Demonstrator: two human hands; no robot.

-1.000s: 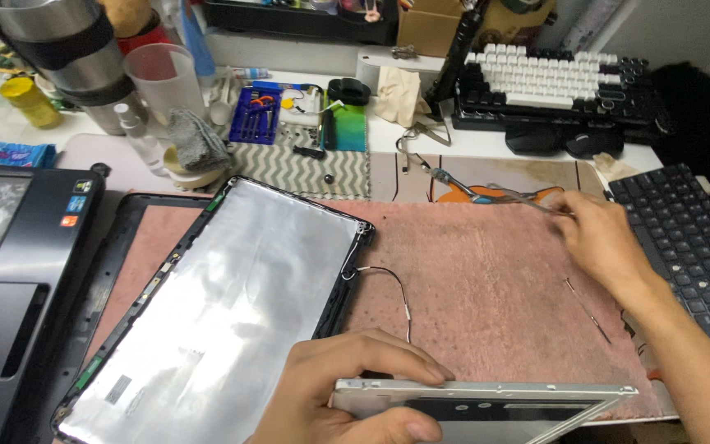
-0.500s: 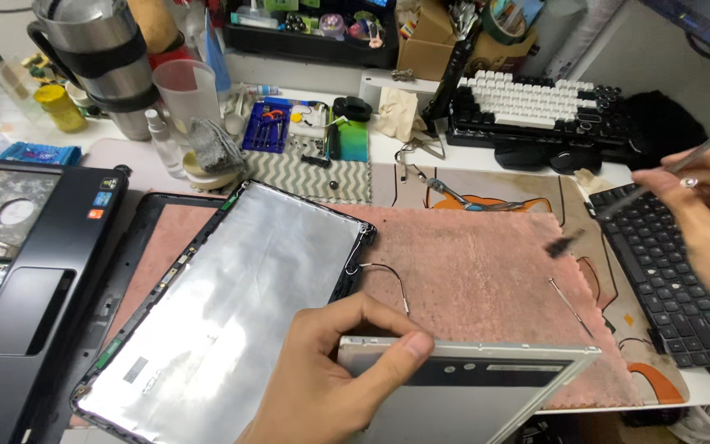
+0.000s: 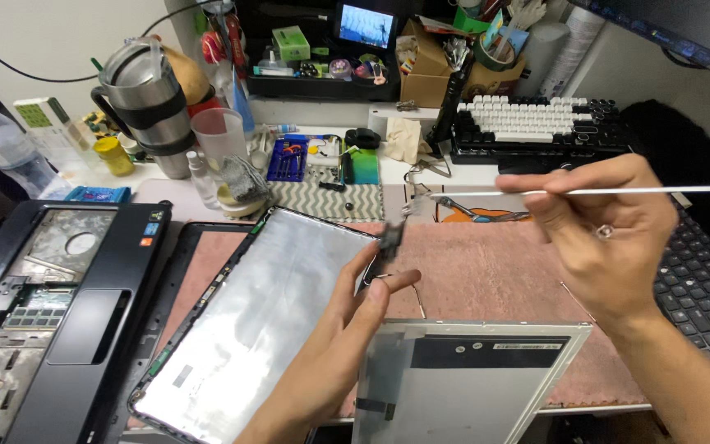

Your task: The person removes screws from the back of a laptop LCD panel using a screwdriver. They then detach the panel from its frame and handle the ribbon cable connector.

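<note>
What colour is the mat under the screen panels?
Dusty pink mat, shown in the head view; orange shows at its far edge.

Small lit screen (image 3: 368, 25), back shelf

Two hands (image 3: 347, 329) (image 3: 606, 230) are in view. There are two keyboards (image 3: 536, 123) (image 3: 700, 288). Two flat screen panels (image 3: 265, 312) (image 3: 462, 378) lie on one pink mat (image 3: 495, 271).

Rod (image 3: 618, 191) runs off the right edge; panel (image 3: 462, 382) cut by bottom edge; part (image 3: 390, 239) blurred.
</note>
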